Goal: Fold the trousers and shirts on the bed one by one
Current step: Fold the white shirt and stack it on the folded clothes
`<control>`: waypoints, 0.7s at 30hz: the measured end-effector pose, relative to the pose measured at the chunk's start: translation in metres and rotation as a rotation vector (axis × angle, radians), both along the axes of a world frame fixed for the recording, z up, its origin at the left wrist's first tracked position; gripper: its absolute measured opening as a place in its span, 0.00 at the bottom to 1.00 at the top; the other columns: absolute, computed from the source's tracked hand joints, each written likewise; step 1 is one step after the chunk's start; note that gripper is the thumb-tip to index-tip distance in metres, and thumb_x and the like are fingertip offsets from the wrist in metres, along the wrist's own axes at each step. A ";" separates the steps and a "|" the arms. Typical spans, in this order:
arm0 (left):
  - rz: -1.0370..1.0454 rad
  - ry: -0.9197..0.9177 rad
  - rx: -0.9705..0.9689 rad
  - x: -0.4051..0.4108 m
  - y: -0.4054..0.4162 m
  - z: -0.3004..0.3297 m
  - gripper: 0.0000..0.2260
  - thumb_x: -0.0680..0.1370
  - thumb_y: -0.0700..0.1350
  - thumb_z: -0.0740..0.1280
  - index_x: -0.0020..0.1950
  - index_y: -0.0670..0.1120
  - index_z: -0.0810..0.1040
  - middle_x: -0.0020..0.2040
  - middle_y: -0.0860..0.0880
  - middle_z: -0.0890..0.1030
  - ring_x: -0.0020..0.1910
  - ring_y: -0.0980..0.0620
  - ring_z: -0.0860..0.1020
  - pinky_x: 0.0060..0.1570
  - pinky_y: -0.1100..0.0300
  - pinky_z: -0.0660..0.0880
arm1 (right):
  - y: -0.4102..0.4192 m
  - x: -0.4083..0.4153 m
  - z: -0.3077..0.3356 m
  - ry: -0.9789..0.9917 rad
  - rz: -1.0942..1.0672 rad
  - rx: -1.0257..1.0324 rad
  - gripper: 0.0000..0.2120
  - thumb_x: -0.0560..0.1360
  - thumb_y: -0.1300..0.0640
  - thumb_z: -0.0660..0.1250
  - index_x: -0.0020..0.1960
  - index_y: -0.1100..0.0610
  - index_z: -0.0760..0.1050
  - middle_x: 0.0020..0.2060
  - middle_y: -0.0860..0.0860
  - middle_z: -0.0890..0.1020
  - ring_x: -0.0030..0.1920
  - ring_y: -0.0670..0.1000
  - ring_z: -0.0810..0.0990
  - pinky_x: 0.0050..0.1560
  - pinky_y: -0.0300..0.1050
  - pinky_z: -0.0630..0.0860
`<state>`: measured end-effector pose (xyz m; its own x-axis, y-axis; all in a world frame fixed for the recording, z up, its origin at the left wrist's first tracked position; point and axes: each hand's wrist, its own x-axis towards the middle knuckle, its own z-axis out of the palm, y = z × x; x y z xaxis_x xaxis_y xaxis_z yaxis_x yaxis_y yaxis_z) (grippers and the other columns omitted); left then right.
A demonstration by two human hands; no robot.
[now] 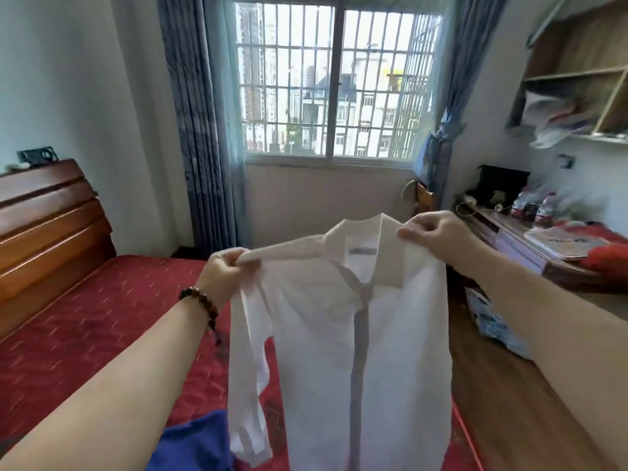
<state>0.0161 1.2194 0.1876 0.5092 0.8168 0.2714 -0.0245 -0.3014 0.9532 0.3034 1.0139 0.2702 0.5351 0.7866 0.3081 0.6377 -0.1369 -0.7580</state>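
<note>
1. My left hand (pixel 226 270) pinches one shoulder of the white collared shirt (pixel 343 351), fingers curled tight on the seam.
2. My right hand (pixel 433 234) pinches the other shoulder, just beside the collar.
3. Shirt hangs upright in the air between both hands, front facing me, placket running down the middle, one sleeve dangling on the left.
4. It hangs over the bed (pixel 102 317), which has a red patterned cover.
5. A blue garment (pixel 195 443) lies on the bed at the near edge, just beside the hanging sleeve.
6. Beaded bracelet (pixel 200 302) on my left wrist.
7. Wooden headboard (pixel 47 226) at far left; barred window (pixel 334 83) ahead.
</note>
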 end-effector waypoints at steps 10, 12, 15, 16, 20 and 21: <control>-0.487 0.458 -0.201 -0.008 -0.018 -0.020 0.31 0.64 0.54 0.79 0.64 0.47 0.74 0.57 0.43 0.81 0.55 0.47 0.80 0.57 0.51 0.77 | -0.021 -0.027 -0.006 0.002 0.114 0.201 0.05 0.73 0.58 0.72 0.44 0.60 0.83 0.33 0.46 0.81 0.34 0.41 0.77 0.37 0.33 0.73; -0.527 0.419 -0.165 0.015 -0.037 -0.014 0.43 0.55 0.66 0.78 0.66 0.53 0.70 0.59 0.49 0.80 0.59 0.51 0.79 0.59 0.56 0.75 | -0.017 -0.036 -0.002 -0.026 0.126 0.197 0.04 0.73 0.59 0.73 0.42 0.60 0.83 0.31 0.46 0.79 0.33 0.41 0.75 0.37 0.32 0.71; -0.560 0.203 -0.232 0.051 -0.062 -0.012 0.35 0.62 0.56 0.79 0.65 0.46 0.73 0.57 0.43 0.81 0.56 0.47 0.81 0.57 0.53 0.77 | -0.017 -0.041 0.004 -0.092 0.123 0.154 0.05 0.73 0.58 0.72 0.43 0.60 0.83 0.32 0.48 0.80 0.34 0.41 0.75 0.38 0.35 0.72; -0.542 0.152 -0.239 0.060 -0.068 -0.011 0.27 0.68 0.49 0.77 0.63 0.42 0.75 0.56 0.41 0.82 0.53 0.46 0.81 0.55 0.52 0.78 | -0.019 -0.039 0.006 -0.114 0.116 0.147 0.05 0.73 0.57 0.72 0.44 0.60 0.83 0.34 0.50 0.81 0.34 0.41 0.75 0.39 0.35 0.73; -0.463 0.109 -0.122 0.083 -0.080 -0.008 0.06 0.77 0.37 0.67 0.53 0.39 0.80 0.45 0.46 0.83 0.42 0.50 0.80 0.46 0.55 0.78 | -0.029 -0.027 0.014 -0.194 0.063 0.153 0.05 0.73 0.56 0.72 0.43 0.57 0.84 0.32 0.44 0.81 0.33 0.38 0.76 0.36 0.29 0.71; -0.440 0.083 -0.117 0.085 -0.081 -0.004 0.05 0.78 0.37 0.66 0.52 0.39 0.79 0.44 0.46 0.82 0.41 0.50 0.79 0.44 0.55 0.77 | -0.032 -0.024 0.017 -0.210 0.050 0.134 0.04 0.73 0.55 0.72 0.43 0.56 0.83 0.32 0.42 0.80 0.33 0.37 0.76 0.35 0.27 0.69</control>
<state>0.1013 1.1386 0.1835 0.8302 0.5412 0.1337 -0.0480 -0.1697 0.9843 0.2798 0.9818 0.2870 0.4103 0.7549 0.5116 0.7863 -0.0087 -0.6178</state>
